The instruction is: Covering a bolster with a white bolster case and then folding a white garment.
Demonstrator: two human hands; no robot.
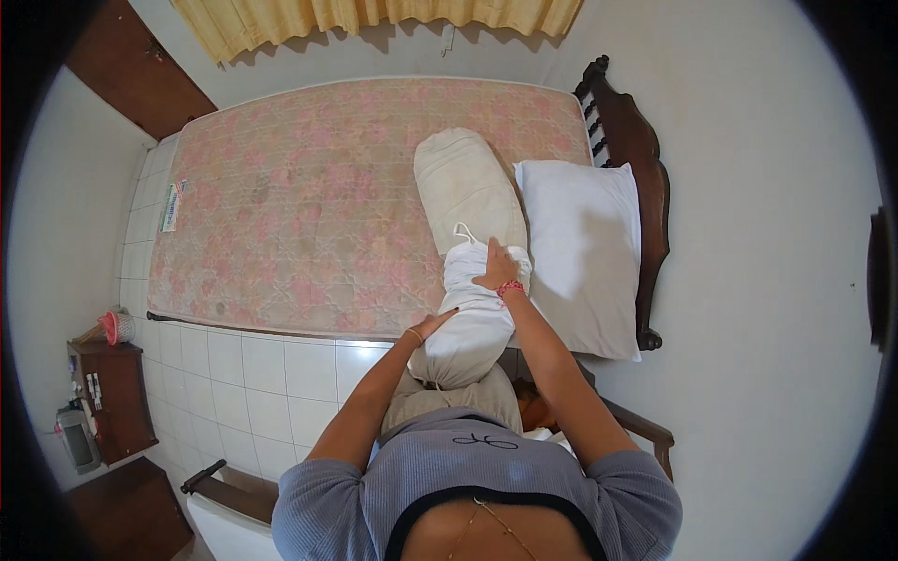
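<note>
A long cream bolster (470, 182) lies across the bed, pointing away from me, its near end close to my lap. A white bolster case (466, 329) covers the near part, bunched into folds around the middle; the far part is bare. From the case's far edge a white drawstring (463, 230) loops onto the cream cloth. My right hand (499, 266) grips the gathered case near that edge, a red bracelet on its wrist. Lower down, my left hand (431, 326) holds the case's left side, with some fingers hidden.
The bed has a bare pink floral mattress (316, 196). To the bolster's right lies a white pillow (582, 245), beside the dark wooden headboard (635, 154). A wooden chair armrest (638, 421) is at my right, another armrest (231, 487) at my left. A small brown cabinet (116, 400) stands far left.
</note>
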